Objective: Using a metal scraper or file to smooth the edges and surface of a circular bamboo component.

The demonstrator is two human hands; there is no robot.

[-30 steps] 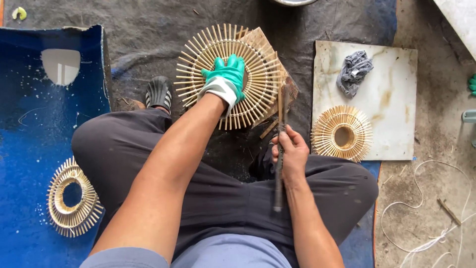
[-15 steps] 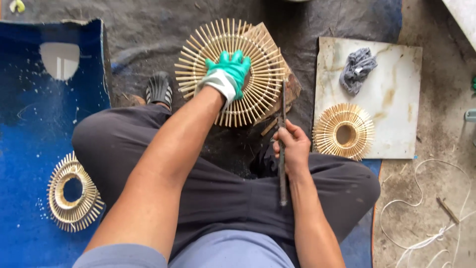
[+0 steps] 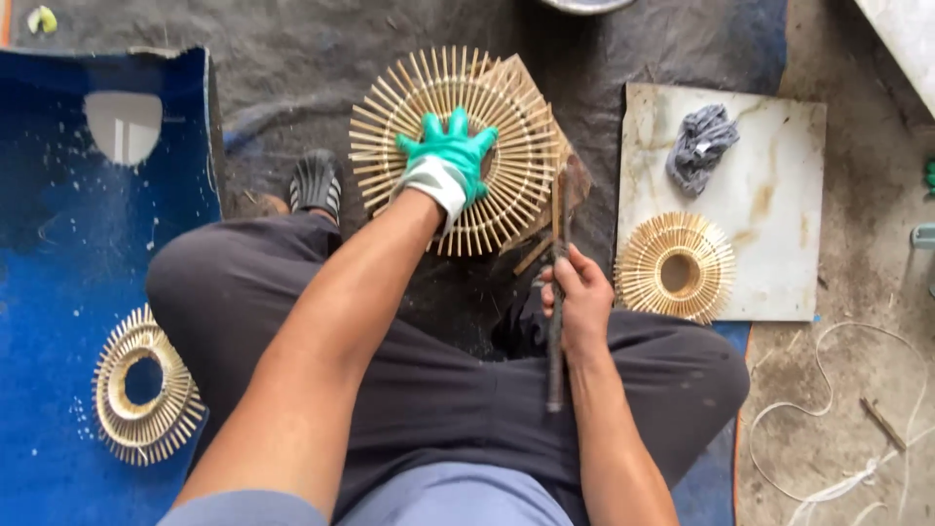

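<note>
My left hand (image 3: 446, 158), in a green and white glove, presses flat on the middle of a large round disc of bamboo sticks (image 3: 516, 117) lying on a wooden block. My bare right hand (image 3: 580, 297) grips a long dark knife-like tool (image 3: 557, 341) held upright, its upper end at the disc's right edge. I sit cross-legged in dark trousers with the disc in front of my knees.
A smaller bamboo-stick ring (image 3: 677, 268) and a grey rag (image 3: 699, 146) lie on a pale stone slab (image 3: 779, 214) at the right. Another ring (image 3: 144, 385) lies on a blue sheet (image 3: 58, 244) at the left. A black sandal (image 3: 317, 180) and white cord (image 3: 857, 477) are nearby.
My gloved left hand has spread its fingers wider on the disc. The view has shifted slightly; the right hand keeps its hold on the tool.
</note>
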